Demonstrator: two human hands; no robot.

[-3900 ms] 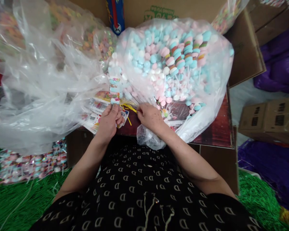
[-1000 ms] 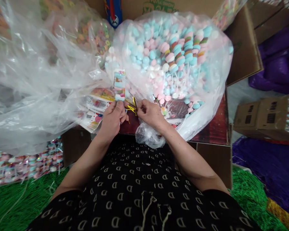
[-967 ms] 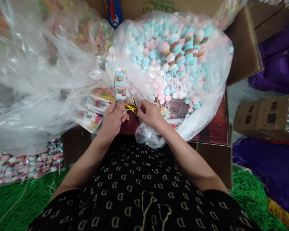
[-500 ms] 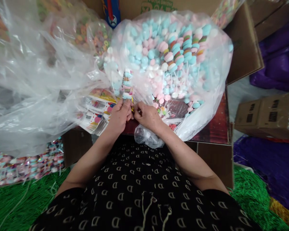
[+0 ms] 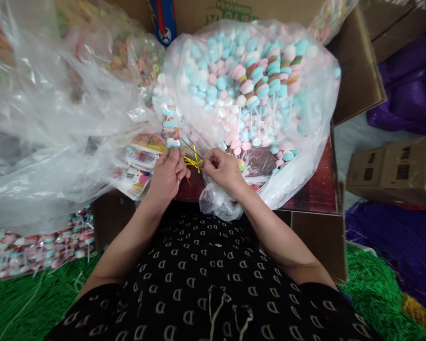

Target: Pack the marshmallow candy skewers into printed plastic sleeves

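Observation:
My left hand [image 5: 169, 171] is closed around the lower end of a candy skewer [image 5: 170, 125] in a clear printed wrapper. The skewer stands up from my fingers, with blue, pink and white pieces showing through. To its right, several gold twist ties [image 5: 192, 162] lie crossed on the dark red tabletop. My right hand [image 5: 222, 169] pinches the end of one twist tie between thumb and forefinger. A stack of printed wrappers [image 5: 137, 163] lies beside my left hand. Beyond my right hand, unwrapped candy skewers [image 5: 270, 76] rest on a big clear bag of pastel candies [image 5: 202, 87].
Large clear plastic bags [image 5: 57, 142] with ring candies bulge over the left side. A cardboard box [image 5: 386, 166] stands at right. Green tinsel [image 5: 369, 284] and purple tinsel [image 5: 394, 246] lie on the floor. Finished skewers [image 5: 42, 248] fill a spot at lower left.
My hands have drawn apart. The left has shifted left with the wrapped skewer, and the gold twist ties now show between the hands.

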